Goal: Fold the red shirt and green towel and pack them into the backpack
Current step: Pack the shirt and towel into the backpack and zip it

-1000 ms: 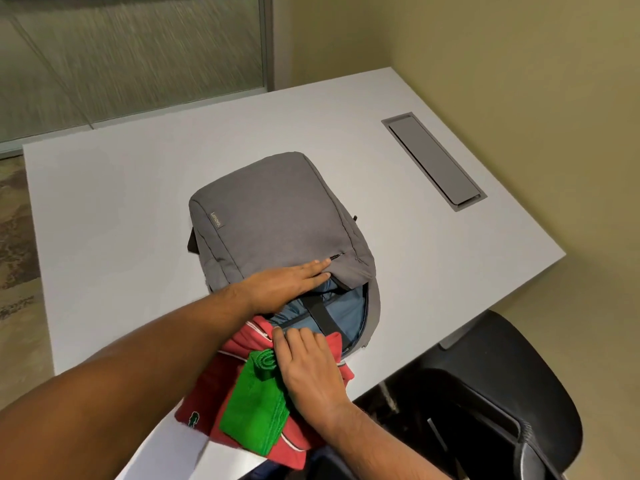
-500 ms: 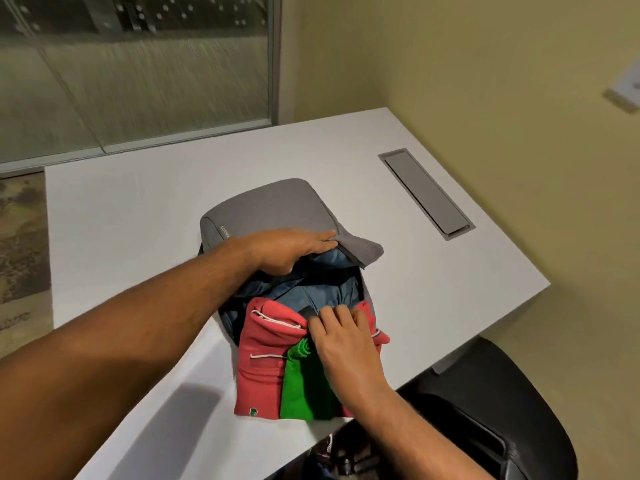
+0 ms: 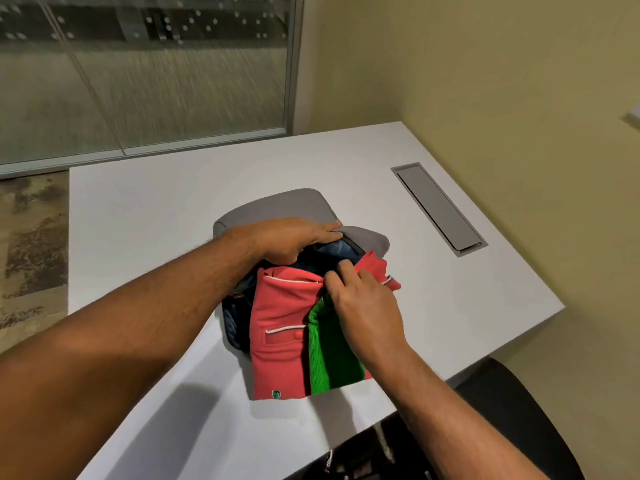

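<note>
A grey backpack (image 3: 291,204) lies on the white table (image 3: 149,216) with its mouth open toward me. My left hand (image 3: 294,237) grips the upper flap of the opening and holds it up. The folded red shirt (image 3: 280,323) with white piping lies with its far end inside the mouth. The folded green towel (image 3: 329,355) lies on top of the shirt, to its right. My right hand (image 3: 363,306) rests on both with its fingers curled over their far edge at the opening. The dark blue lining of the backpack shows behind them.
A grey cable hatch (image 3: 438,209) is set into the table at the right. A black office chair (image 3: 512,410) stands below the table's near right edge. A glass partition runs behind the table and a yellow wall is on the right.
The shirt and towel have slid further onto the table and deeper into the backpack's mouth. My left hand has lifted the flap higher, and the camera has tilted up.
</note>
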`<state>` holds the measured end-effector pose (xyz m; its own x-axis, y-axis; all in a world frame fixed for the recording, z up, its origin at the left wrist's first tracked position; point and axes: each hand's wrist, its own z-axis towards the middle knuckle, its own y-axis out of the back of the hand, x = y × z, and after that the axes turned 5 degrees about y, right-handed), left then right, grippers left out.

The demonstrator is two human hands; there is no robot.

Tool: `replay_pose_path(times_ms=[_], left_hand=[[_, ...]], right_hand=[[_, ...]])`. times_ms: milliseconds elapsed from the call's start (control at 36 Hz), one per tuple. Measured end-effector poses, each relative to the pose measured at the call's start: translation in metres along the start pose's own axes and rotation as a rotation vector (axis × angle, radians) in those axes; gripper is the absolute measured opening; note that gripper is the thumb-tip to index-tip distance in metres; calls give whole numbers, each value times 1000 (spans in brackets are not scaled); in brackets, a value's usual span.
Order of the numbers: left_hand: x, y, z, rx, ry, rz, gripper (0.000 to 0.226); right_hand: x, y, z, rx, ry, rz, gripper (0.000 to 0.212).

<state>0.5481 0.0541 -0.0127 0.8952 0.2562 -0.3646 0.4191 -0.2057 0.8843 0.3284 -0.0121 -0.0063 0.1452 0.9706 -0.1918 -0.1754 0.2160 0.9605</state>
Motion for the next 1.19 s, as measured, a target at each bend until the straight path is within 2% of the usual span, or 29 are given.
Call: replay_pose_path(times_ms=[361, 611, 722, 861, 1000, 1083, 1194], left_hand=[[3, 13, -3, 2, 61, -30, 92], [5, 14, -1, 3, 73, -29, 97], [8, 15, 0, 2, 83, -45, 94], [8, 18, 4, 11, 94, -53, 96], [11, 15, 9, 3, 85, -42, 95], [10, 14, 9, 6, 92, -40, 95], [11, 12, 9, 4, 96, -46, 97]], right_hand=[[-22, 7, 36, 37, 50, -14, 19], [-17, -17, 27, 216, 25, 50, 39], [-26, 0, 28, 195, 18, 46, 37], [-42, 48, 25, 257, 81, 6, 28], [-48, 84, 23, 333, 64, -3, 33], [-49, 75, 26, 382, 73, 54, 31], [-45, 20, 31, 398, 64, 149, 31]])
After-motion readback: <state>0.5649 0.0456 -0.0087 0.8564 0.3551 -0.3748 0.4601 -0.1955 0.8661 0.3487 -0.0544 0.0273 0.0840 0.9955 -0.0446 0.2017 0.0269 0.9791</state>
